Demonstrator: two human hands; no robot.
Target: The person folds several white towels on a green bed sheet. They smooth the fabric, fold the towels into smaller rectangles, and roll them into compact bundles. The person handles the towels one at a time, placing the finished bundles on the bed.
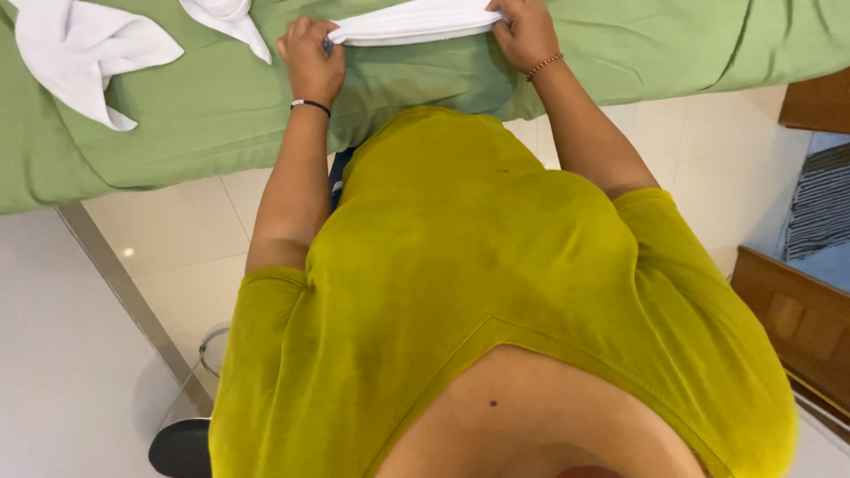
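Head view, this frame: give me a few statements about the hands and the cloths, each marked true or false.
1. Both hands grip the same white cloth. True: the left hand holds one end, the right hand the other.
2. The cloth lies on a blue sheet. False: the green sheet is under it.
3. The left wrist wears a dark band. True.
4. The right wrist is bare. False: it wears a beaded bracelet.
5. No other white cloth is in view. False: a second white cloth lies further left on the sheet.
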